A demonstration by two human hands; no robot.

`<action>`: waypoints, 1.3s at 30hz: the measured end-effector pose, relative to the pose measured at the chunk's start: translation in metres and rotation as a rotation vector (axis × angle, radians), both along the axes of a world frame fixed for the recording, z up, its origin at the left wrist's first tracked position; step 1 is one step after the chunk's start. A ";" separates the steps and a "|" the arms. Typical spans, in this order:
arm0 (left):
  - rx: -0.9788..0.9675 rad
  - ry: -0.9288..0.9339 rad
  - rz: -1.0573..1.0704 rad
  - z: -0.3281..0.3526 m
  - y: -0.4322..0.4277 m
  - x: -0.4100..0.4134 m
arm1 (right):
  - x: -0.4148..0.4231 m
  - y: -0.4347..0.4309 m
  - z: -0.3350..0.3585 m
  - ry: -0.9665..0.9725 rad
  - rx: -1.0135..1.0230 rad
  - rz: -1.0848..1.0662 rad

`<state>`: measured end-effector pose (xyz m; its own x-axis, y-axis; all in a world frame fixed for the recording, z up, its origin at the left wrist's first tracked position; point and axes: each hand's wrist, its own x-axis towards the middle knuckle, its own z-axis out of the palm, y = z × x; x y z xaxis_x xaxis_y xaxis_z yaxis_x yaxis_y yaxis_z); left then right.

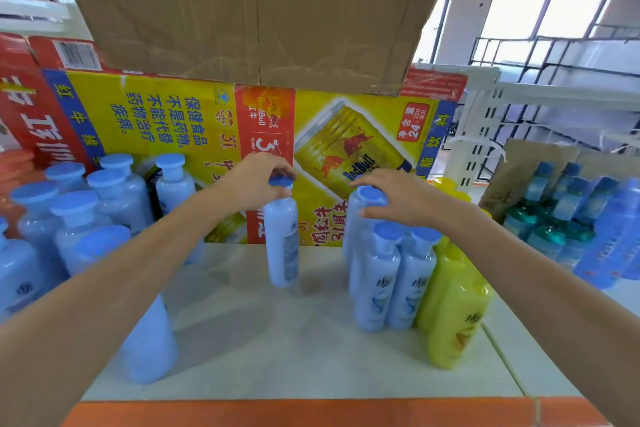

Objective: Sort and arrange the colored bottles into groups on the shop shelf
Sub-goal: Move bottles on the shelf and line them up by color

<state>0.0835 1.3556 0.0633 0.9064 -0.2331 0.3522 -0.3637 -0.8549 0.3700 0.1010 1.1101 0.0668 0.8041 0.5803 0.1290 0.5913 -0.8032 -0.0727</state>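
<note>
Left hand (256,180) is clenched over the cap of the lone blue bottle (282,243), fingers and thumb curled down round the cap's rim. This bottle stands upright on the white shelf (242,340) directly in front of the middle of the Red Bull carton (194,121), apart from every other bottle. Right hand (398,198) is set on the rear blue bottle (373,193) in front of the carton's right half, with fingers on the far side of its cap and thumb on the near side. It is only partly closed, so the cap top shows between them; judged a light pinch rather than a firm hold. Two more blue bottles (388,274) stand just forward of that one, touching each other, and the yellow bottles (453,305) touch them on the side away from the carton's middle. The main blue group (74,204) is packed in front of the carton's left end. Handling assessment: the bottles appear full, of smooth plastic, fairly heavy and likely slippery on the body. Being tall and narrow, they would tip easily if knocked. The wide cap overhangs the neck and offers ready purchase for a lift, but a flip cap might pop, so the neck beneath is the safer hold.
</note>
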 end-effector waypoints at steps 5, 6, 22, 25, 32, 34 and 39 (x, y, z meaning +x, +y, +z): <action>-0.015 0.037 -0.118 -0.008 -0.029 -0.031 | -0.030 -0.017 -0.001 0.031 0.048 -0.054; 0.012 0.048 -0.133 -0.011 -0.035 -0.035 | -0.036 -0.020 -0.001 0.042 0.064 -0.067; 0.073 0.112 -0.335 -0.038 -0.090 -0.062 | -0.108 -0.055 -0.017 -0.016 0.108 -0.161; 0.038 0.137 -0.360 -0.040 -0.094 -0.064 | -0.110 -0.063 -0.021 0.000 0.099 -0.169; -0.039 0.132 -0.390 -0.039 -0.093 -0.070 | -0.106 -0.076 -0.027 0.050 0.090 -0.168; -0.069 0.117 -0.357 -0.041 -0.092 -0.073 | -0.104 -0.078 -0.029 0.056 0.097 -0.155; -0.150 0.047 -0.248 -0.050 -0.100 -0.078 | -0.100 -0.079 -0.036 0.057 0.080 -0.109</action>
<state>0.0051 1.2558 0.0137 0.8446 -0.3977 0.3586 -0.5339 -0.6766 0.5071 0.0007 1.0307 0.0308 0.8689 0.4793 0.1233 0.4943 -0.8525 -0.1699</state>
